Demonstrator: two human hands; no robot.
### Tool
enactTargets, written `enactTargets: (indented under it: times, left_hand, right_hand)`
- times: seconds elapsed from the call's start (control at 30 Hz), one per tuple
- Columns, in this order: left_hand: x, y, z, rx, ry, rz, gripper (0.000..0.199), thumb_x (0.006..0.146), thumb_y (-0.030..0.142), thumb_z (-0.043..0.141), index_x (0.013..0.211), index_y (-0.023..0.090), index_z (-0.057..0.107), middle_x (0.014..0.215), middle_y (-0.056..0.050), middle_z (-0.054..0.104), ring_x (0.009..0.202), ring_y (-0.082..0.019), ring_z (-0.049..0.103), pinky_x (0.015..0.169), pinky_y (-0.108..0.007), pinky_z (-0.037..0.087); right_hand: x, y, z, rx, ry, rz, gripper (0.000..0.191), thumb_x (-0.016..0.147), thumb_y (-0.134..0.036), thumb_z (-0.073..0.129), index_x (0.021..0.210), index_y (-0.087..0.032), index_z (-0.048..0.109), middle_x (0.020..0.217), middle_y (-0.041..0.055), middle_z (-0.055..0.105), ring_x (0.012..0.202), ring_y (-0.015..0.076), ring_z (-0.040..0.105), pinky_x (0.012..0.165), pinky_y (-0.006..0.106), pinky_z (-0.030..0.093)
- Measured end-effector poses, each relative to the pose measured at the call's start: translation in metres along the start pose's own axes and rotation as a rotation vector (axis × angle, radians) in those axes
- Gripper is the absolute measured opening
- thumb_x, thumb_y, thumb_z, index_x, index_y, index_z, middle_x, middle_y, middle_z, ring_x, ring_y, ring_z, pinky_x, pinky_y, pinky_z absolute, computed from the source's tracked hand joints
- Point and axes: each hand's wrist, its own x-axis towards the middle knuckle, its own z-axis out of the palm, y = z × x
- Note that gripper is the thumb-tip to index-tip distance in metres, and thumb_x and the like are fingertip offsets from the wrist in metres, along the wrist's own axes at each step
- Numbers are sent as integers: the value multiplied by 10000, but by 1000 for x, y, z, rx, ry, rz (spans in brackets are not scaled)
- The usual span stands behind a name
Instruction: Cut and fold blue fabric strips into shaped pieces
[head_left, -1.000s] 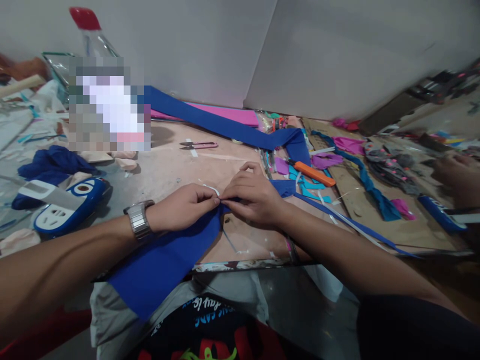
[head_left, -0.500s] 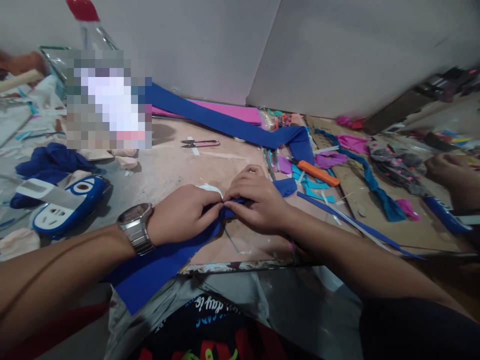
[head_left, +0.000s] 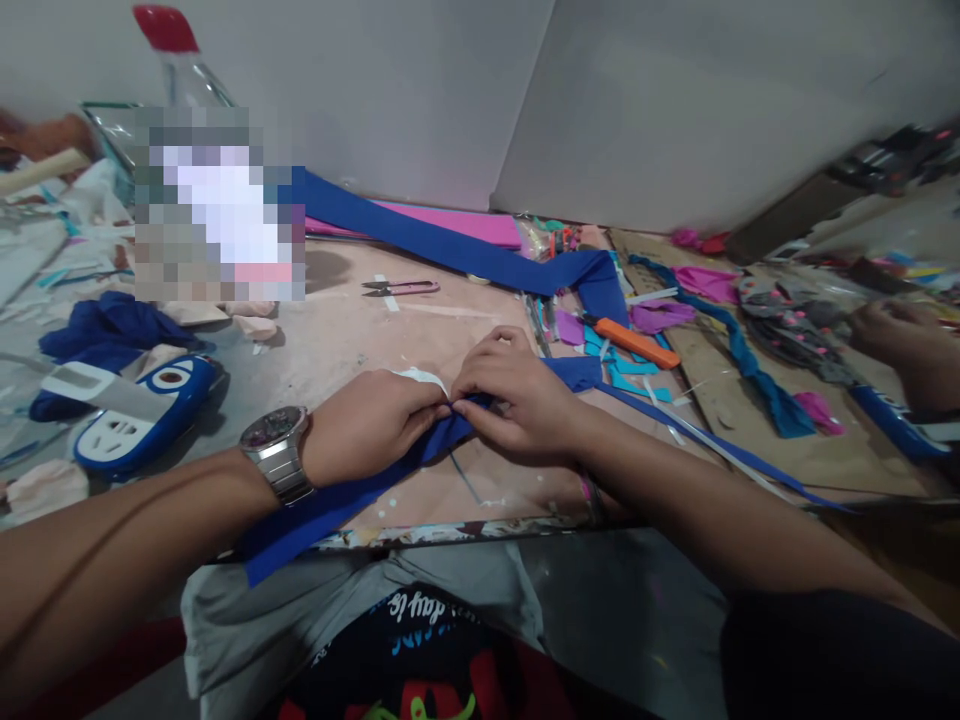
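My left hand (head_left: 371, 425), below a silver wristwatch (head_left: 277, 452), pinches a blue fabric strip (head_left: 322, 520) at the table's near side. Fingertip to fingertip with it, my right hand (head_left: 517, 395) is closed on the same strip. One end of the strip hangs over the table edge under my left forearm; another part shows beyond my right hand. A white piece (head_left: 421, 376) lies just behind my fingertips, partly hidden by my left hand. Thread snips (head_left: 401, 288) rest on the table past my hands.
An orange utility knife (head_left: 637, 343) lies among fabric scraps on the right. A long blue strip (head_left: 450, 250) stretches along the back over pink material (head_left: 472, 226). At left sits a blue and white power strip (head_left: 142, 420). Another person's hand (head_left: 892, 335) is at far right.
The blue strip's hanging end has drawn up and looks narrower beneath my left forearm. Both hands keep their pinch, with only a slight shift.
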Motion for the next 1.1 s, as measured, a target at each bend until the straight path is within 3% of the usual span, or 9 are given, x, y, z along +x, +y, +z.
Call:
enactTargets:
  times: [0.27, 0.57, 0.8, 1.1]
  left_hand:
    - [0, 1, -4, -138, 8, 5, 226, 1040, 277, 550, 995, 182, 749, 911, -43, 790, 762, -177, 674, 702, -287, 383]
    - [2, -1, -4, -289, -42, -19, 258, 1033, 304, 559, 902, 168, 734, 830, -22, 745, 701, -141, 609, 672, -277, 365]
    - [4, -4, -4, -422, -138, -62, 317, 1016, 371, 527, 804, 164, 640, 708, 18, 616, 659, -129, 523, 627, -275, 332]
    - [6, -3, -6, -553, -229, -123, 340, 961, 413, 527, 722, 172, 549, 648, 41, 469, 613, -111, 395, 581, -254, 306]
  right_hand:
    - [1, 7, -1, -23, -23, -24, 72, 940, -212, 571, 889, -194, 620, 839, 29, 683, 862, 212, 620, 981, 444, 341]
    - [0, 8, -3, 59, -50, 8, 112, 959, -284, 646, 963, -205, 725, 910, 38, 742, 923, 219, 660, 1034, 472, 308]
    - [-1, 8, -2, 45, -21, -1, 99, 953, -251, 644, 896, -200, 707, 866, 25, 728, 890, 206, 664, 1040, 474, 317]
    - [-2, 7, 2, 108, -31, -37, 123, 994, -293, 642, 950, -219, 730, 900, 28, 779, 870, 188, 695, 1020, 442, 353]
